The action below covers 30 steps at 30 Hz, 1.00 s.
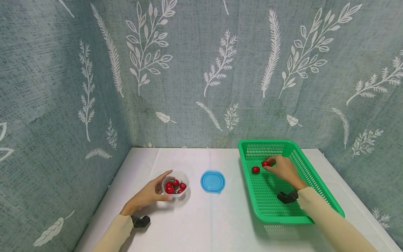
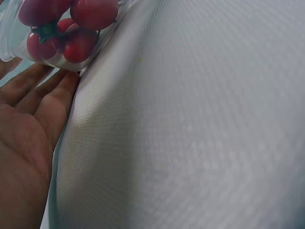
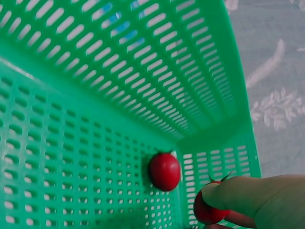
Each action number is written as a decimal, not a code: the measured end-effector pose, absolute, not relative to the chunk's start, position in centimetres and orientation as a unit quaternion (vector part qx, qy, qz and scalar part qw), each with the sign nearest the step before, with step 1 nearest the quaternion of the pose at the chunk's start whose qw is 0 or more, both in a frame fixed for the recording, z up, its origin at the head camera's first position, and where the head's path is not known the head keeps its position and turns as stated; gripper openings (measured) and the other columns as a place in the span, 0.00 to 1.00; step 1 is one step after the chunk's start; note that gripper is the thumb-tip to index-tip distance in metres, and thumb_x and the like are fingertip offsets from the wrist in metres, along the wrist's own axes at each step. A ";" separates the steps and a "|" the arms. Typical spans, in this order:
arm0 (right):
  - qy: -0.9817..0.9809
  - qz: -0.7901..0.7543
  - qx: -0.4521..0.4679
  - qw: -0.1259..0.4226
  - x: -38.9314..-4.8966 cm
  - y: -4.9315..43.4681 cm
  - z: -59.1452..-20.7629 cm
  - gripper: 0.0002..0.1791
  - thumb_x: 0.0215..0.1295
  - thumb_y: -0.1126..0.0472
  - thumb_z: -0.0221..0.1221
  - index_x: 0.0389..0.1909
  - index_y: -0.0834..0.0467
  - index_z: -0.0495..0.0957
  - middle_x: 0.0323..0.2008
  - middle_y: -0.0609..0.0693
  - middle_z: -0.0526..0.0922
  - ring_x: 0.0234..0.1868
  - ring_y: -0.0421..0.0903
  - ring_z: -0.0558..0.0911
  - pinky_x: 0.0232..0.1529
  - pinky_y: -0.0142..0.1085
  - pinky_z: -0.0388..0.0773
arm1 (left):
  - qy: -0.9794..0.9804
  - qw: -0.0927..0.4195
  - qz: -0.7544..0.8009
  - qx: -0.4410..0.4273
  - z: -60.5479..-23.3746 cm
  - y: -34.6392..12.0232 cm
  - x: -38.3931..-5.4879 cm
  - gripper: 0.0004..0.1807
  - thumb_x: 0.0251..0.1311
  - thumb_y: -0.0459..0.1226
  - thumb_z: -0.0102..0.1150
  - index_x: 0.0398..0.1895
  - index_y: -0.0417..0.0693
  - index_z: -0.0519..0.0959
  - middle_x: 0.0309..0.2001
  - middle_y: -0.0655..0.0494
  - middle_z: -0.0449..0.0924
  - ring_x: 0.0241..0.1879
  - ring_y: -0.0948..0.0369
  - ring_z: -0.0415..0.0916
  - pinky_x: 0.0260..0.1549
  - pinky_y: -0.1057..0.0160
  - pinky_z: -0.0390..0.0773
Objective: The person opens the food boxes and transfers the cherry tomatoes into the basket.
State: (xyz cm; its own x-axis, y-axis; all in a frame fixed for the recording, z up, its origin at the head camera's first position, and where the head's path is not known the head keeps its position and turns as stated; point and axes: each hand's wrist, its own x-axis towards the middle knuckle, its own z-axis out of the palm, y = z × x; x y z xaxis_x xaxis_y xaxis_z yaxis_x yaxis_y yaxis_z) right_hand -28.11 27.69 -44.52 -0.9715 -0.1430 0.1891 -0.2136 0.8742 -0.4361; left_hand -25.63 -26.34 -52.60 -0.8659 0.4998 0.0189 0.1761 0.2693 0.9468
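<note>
Right fingers, tomato pinched between, green basket beneath

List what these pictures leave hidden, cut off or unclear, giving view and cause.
- Right wrist view: the far side of the pinched tomato, behind the right hand.
- Left wrist view: part of the clear container, cut off by the top edge.
- Head view: part of the green basket's near rim, behind the right sleeve.
- Head view: the exact number of tomatoes in the container; they overlap.
</note>
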 end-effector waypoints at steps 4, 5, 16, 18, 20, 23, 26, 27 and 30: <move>-0.970 0.216 0.089 0.063 -28.3 28.3 -44.8 0.18 0.64 0.56 0.70 0.46 0.67 0.86 0.39 0.61 0.88 0.39 0.58 0.85 0.36 0.51 0.82 | 0.791 0.137 0.558 0.210 -52.5 -26.3 -25.7 0.58 0.55 0.38 0.79 0.84 0.54 0.51 0.75 0.44 0.64 0.75 0.45 0.59 0.67 0.58 0.68; -0.971 0.215 0.085 0.057 -28.3 28.4 -44.9 0.18 0.65 0.56 0.70 0.46 0.67 0.86 0.39 0.61 0.88 0.38 0.58 0.86 0.35 0.51 0.82 | 0.792 0.136 0.557 0.209 -52.5 -26.3 -25.7 0.58 0.55 0.38 0.79 0.84 0.54 0.51 0.75 0.44 0.64 0.75 0.45 0.59 0.67 0.59 0.68; -0.975 0.210 0.064 0.028 -28.3 28.6 -44.9 0.21 0.64 0.59 0.69 0.54 0.68 0.83 0.43 0.63 0.88 0.40 0.60 0.85 0.33 0.49 0.81 | 0.793 0.140 0.556 0.207 -52.5 -26.3 -25.7 0.58 0.55 0.38 0.79 0.84 0.54 0.51 0.75 0.44 0.64 0.75 0.45 0.59 0.68 0.57 0.68; -0.974 0.214 0.067 0.036 -28.3 28.4 -44.7 0.21 0.65 0.59 0.68 0.55 0.67 0.83 0.44 0.63 0.87 0.40 0.59 0.85 0.31 0.47 0.80 | 0.795 0.138 0.553 0.207 -52.5 -26.3 -25.8 0.58 0.55 0.39 0.79 0.84 0.54 0.51 0.75 0.45 0.64 0.75 0.45 0.59 0.70 0.49 0.65; -0.972 0.220 0.070 0.050 -28.1 28.1 -44.6 0.20 0.66 0.60 0.68 0.55 0.66 0.83 0.46 0.63 0.87 0.40 0.58 0.85 0.30 0.45 0.79 | 0.797 0.136 0.551 0.207 -52.4 -26.2 -25.8 0.58 0.54 0.39 0.79 0.84 0.55 0.52 0.75 0.45 0.64 0.75 0.45 0.59 0.70 0.45 0.63; -0.966 0.235 0.083 0.075 -27.7 27.4 -44.0 0.19 0.67 0.60 0.67 0.55 0.67 0.83 0.47 0.64 0.87 0.41 0.60 0.85 0.30 0.46 0.80 | 0.800 0.134 0.548 0.205 -52.3 -26.2 -25.8 0.58 0.54 0.39 0.80 0.83 0.56 0.53 0.75 0.45 0.64 0.75 0.46 0.59 0.70 0.45 0.64; -0.960 0.244 0.099 0.098 -27.2 26.2 -43.3 0.18 0.66 0.61 0.67 0.53 0.66 0.84 0.45 0.64 0.87 0.42 0.60 0.85 0.34 0.50 0.82 | 0.800 0.135 0.547 0.206 -52.2 -26.2 -25.7 0.58 0.54 0.39 0.80 0.84 0.56 0.52 0.75 0.44 0.64 0.75 0.45 0.60 0.68 0.53 0.67; -0.958 0.248 0.106 0.101 -27.0 25.8 -43.0 0.17 0.66 0.61 0.67 0.53 0.66 0.84 0.45 0.63 0.87 0.42 0.60 0.85 0.34 0.50 0.82 | 0.800 0.135 0.547 0.207 -52.2 -26.1 -25.6 0.58 0.54 0.39 0.80 0.84 0.55 0.52 0.75 0.44 0.64 0.75 0.45 0.60 0.68 0.57 0.68; -0.953 0.256 0.121 0.109 -26.8 24.6 -42.5 0.16 0.67 0.62 0.66 0.53 0.64 0.84 0.45 0.62 0.87 0.37 0.54 0.85 0.30 0.46 0.81 | 0.797 0.135 0.550 0.210 -52.2 -26.1 -25.5 0.59 0.54 0.38 0.79 0.84 0.53 0.51 0.75 0.43 0.64 0.75 0.45 0.60 0.64 0.67 0.69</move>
